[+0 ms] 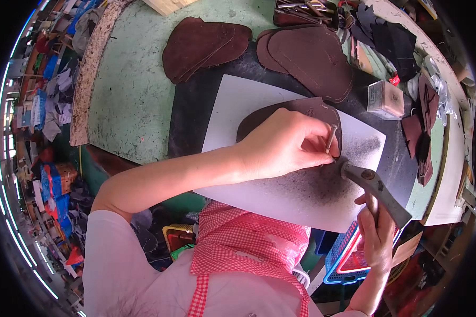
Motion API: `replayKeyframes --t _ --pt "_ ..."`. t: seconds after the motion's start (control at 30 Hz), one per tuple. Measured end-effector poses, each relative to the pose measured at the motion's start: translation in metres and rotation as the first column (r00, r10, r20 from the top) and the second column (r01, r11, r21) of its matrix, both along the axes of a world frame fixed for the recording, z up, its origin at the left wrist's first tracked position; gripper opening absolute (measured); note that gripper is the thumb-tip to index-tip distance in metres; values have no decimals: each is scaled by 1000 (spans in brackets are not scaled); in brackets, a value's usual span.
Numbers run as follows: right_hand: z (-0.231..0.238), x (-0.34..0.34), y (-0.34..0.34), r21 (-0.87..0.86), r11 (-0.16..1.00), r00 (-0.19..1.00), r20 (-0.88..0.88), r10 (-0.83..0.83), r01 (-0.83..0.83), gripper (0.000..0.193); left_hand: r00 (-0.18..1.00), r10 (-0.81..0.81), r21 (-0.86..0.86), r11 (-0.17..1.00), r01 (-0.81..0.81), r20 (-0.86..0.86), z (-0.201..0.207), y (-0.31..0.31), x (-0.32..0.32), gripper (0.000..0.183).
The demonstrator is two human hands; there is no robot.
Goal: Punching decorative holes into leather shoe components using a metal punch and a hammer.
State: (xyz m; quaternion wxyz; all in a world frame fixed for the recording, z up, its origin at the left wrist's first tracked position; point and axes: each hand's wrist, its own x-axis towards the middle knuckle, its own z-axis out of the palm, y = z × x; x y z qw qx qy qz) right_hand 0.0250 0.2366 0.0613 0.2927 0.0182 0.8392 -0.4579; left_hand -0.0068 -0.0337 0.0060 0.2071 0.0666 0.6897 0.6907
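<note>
My left hand (285, 142) pinches a slim metal punch (331, 138), which stands slightly tilted over the right edge of a dark brown leather piece (255, 122). The leather lies on a white board (232, 100) smudged with dark specks, and my left hand and wrist cover much of it. In my right hand (378, 238) is a hammer (378, 191), gripped by its handle. The hammer's round face is beside the punch's lower end, apart from it, low over the smudged part of the board.
Two stacks of brown leather pieces (203, 47) (314, 58) lie beyond the board on a black mat (188, 113). A small clear box (386, 99) stands at the right. Farther back is a tin of metal tools (307, 11). Baskets (349, 259) stand below the table edge.
</note>
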Motion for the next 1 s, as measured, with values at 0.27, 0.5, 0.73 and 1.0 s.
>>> replayKeyframes --t 0.27,0.5,0.73,1.0 --pt "19 -3 10 -162 987 958 -286 -25 -23 42 983 6 -133 991 -30 -181 -2 5 5 9" --pt "22 6 -6 129 979 826 -527 201 -156 50 748 -237 -531 829 -178 -620 3 9 14 9" --pt "27 5 -17 -212 974 873 -457 -172 81 51 985 -37 -124 992 16 -171 -9 -4 7 10" --pt "32 9 -29 98 994 895 -437 87 -49 49 840 -128 -405 907 -116 -527 -3 -3 17 11"
